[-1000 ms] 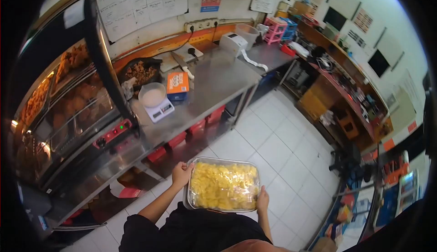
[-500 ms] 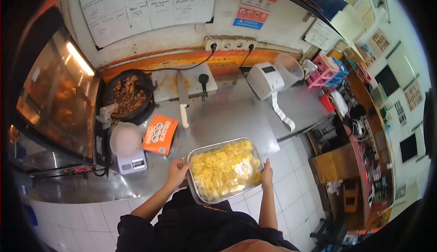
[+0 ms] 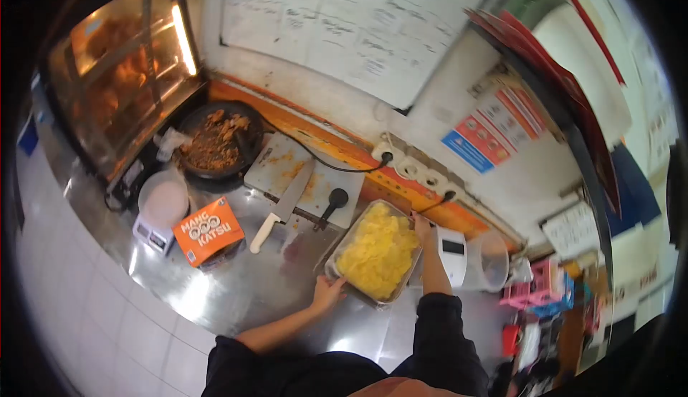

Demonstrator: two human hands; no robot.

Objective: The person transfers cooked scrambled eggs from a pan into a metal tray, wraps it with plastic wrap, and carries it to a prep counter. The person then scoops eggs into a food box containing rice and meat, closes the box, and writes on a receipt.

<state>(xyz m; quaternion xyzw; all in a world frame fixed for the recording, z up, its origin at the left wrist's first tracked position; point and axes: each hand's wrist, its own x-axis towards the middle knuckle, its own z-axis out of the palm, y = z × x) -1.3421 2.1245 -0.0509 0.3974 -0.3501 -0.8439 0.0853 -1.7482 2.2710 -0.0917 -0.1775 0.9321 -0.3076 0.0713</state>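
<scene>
A clear rectangular container (image 3: 331, 268) full of yellow, chip-like pieces of food (image 3: 378, 250) is held over the steel counter, close to the wall. My left hand (image 3: 330, 294) grips its near left edge with fingers closed. On the far right side, my right hand (image 3: 422, 226) grips the rim, its fingers partly hidden by the container. To the left lie a black ladle-like utensil (image 3: 337, 198) and a white-handled knife (image 3: 294, 193), both on a stained cutting board (image 3: 276, 155). I cannot tell whether the container touches the counter.
An orange box (image 3: 208, 231) and a purple scale (image 3: 153, 235) bearing a tub (image 3: 163, 200) stand left. Behind them is a black pan (image 3: 215, 139) of browned food, beside a lit display cabinet (image 3: 118, 74). A white label printer (image 3: 453, 257) stands right, below wall sockets (image 3: 419, 173).
Both hands have carried the container from in front of my body to over the back of the counter, beside the cutting board. My view has turned and moved closer to the wall.
</scene>
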